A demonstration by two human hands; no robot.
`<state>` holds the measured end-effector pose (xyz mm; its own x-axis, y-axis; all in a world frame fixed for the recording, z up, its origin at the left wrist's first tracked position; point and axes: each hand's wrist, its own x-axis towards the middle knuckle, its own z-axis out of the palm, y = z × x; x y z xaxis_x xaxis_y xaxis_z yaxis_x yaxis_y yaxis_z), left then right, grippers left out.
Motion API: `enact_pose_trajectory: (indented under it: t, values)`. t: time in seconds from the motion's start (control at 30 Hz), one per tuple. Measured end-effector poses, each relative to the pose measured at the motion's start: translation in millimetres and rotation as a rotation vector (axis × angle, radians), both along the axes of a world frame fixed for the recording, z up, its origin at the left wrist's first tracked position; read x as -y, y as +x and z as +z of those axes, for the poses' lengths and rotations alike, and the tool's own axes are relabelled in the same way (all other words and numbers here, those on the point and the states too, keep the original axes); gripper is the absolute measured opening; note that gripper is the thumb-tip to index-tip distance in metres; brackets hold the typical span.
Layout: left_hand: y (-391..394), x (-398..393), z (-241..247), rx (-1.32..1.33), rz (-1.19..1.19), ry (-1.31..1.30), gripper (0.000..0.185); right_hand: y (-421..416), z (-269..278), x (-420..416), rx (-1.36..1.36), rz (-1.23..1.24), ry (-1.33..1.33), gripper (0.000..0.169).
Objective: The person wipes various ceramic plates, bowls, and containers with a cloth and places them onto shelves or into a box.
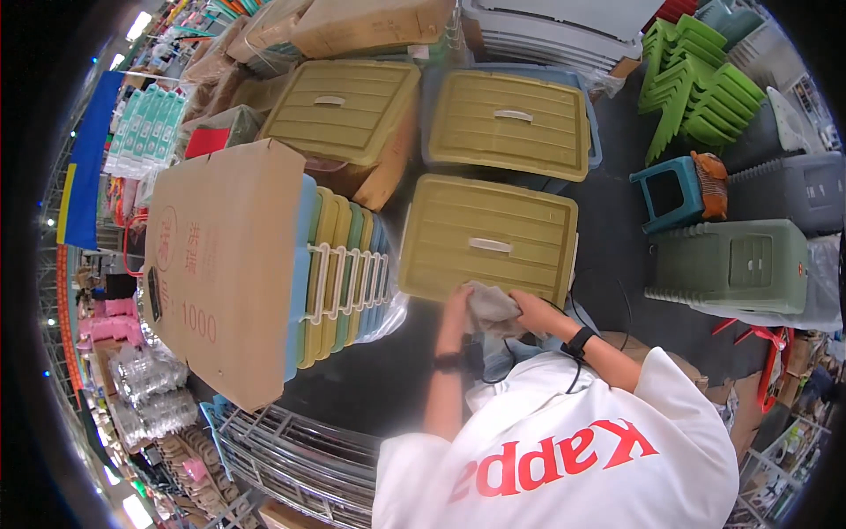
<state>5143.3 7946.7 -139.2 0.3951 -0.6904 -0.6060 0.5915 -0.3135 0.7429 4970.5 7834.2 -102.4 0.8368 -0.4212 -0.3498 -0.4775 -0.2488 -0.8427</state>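
A crumpled grey-beige cloth (492, 309) is stretched between my two hands, just in front of my body. My left hand (457, 305) grips its left side, and my right hand (529, 312) pinches the right side. Directly beyond the cloth lies a yellow-olive ribbed plastic lid (486, 221) with a white handle (490, 245) in its middle. The cloth overlaps the lid's near edge; whether it touches the lid I cannot tell. Two similar lids, the far left lid (344, 109) and the far right lid (509, 125), top boxes farther away.
At left, a large cardboard sheet (225, 271) bearing writing covers stacked coloured bins (344, 278) with white handles; a phone (154, 294) lies on it. At right are green plastic chairs (704, 86), a blue stool (667, 193) and a grey-green bin stack (733, 264). Metal racks (297, 456) lie behind left.
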Motion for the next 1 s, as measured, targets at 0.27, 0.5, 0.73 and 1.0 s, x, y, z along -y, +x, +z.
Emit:
enact_pose_trajectory:
  t: [0.27, 0.5, 0.73, 1.0]
  values:
    - [-2, -14, -40, 0.366, -0.139, 0.029, 0.042, -3, -13, -34, -0.043, -0.187, -0.131, 0.045]
    - [-2, -101, -54, 0.242, 0.016, 0.014, 0.034, -1, -22, -66, -0.099, -0.041, 0.124, 0.041]
    - [-18, -274, 26, 0.490, 0.260, 0.265, 0.033, 77, -3, -157, -0.083, 0.502, 0.202, 0.042]
    - [-55, -416, 33, 0.567, 0.586, 0.380, 0.033, 134, -22, -279, -0.122, 1.072, 0.130, 0.037]
